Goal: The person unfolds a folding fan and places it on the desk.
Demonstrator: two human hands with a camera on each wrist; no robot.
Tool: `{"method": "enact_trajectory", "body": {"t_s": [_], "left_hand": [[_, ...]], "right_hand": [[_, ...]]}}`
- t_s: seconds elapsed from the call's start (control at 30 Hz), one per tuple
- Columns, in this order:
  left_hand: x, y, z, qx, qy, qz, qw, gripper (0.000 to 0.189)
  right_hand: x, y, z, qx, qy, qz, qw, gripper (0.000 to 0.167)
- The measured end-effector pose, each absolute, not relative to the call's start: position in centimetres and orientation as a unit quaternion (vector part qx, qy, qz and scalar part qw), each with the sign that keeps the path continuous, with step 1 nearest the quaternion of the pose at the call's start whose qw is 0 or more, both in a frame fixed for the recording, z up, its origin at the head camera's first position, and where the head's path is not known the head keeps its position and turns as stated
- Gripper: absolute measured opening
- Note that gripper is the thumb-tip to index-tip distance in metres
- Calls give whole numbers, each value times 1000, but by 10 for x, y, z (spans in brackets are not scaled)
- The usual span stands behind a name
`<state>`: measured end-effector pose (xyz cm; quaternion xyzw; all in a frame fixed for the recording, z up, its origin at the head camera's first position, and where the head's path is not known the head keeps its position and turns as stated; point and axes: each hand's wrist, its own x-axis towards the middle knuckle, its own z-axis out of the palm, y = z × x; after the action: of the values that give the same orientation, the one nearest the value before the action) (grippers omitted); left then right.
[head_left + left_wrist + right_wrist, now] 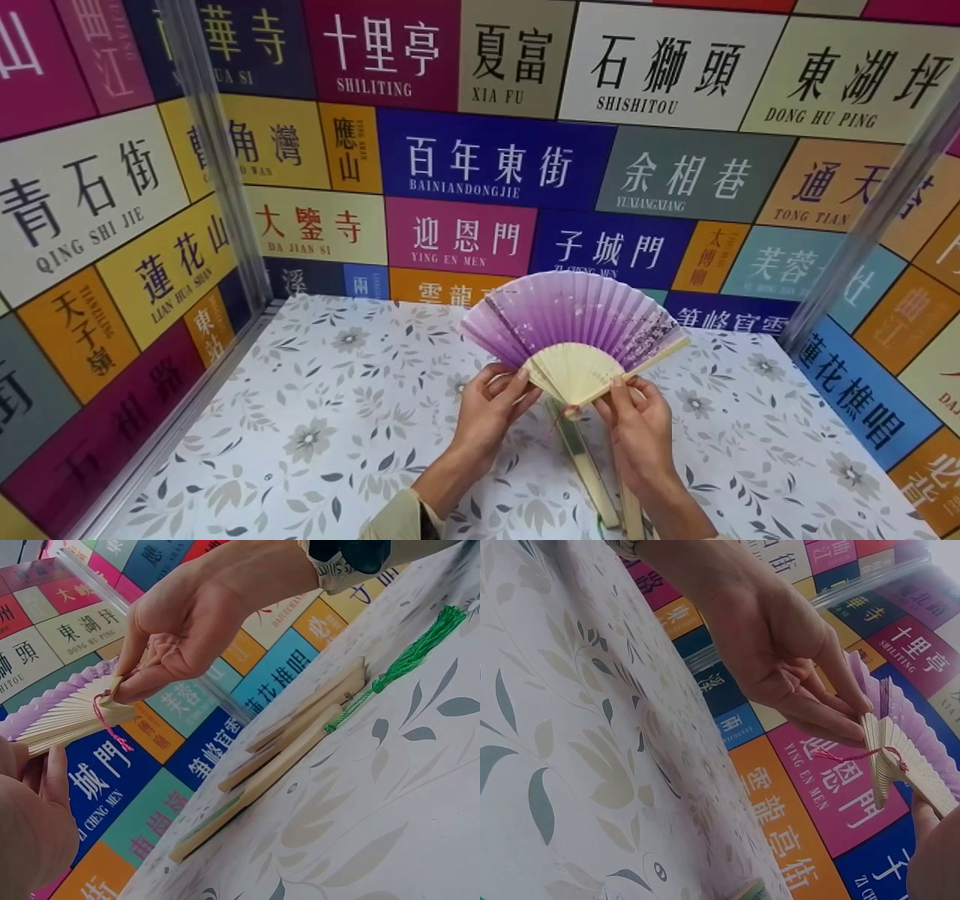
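A purple folding fan (577, 315) with pale ribs and a small flower print is spread wide above the table, its leaf upward. My left hand (487, 409) pinches the ribs at its left edge between thumb and fingers. On the other edge, my right hand (637, 424) pinches the ribs near the right guard stick. A thin pink cord (112, 724) hangs from the fan's pivot. Below the hands, several folded fans (300, 724) lie on the table, one with a green tassel (420, 652); the right hand and forearm partly cover them in the head view.
The table (300, 450) has a white cover with grey leaves and flowers. Panels of coloured place-name signs (495, 157) stand behind it and along both sides. Metal posts (217, 150) rise at the back corners.
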<state>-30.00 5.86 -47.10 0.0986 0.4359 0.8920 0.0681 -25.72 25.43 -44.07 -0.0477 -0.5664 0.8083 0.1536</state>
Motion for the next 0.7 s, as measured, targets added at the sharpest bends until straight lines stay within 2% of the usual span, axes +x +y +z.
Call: {"method": "enact_trajectory", "body": {"t_s": [0.43, 0.7], "left_hand": [[-300, 61, -472, 90, 427, 898, 60, 27], [-299, 61, -472, 82, 435, 895, 60, 39]], "right_hand": [[-257, 256, -442, -44, -550, 819, 159, 27], [-256, 256, -442, -34, -531, 830, 167, 25]]}}
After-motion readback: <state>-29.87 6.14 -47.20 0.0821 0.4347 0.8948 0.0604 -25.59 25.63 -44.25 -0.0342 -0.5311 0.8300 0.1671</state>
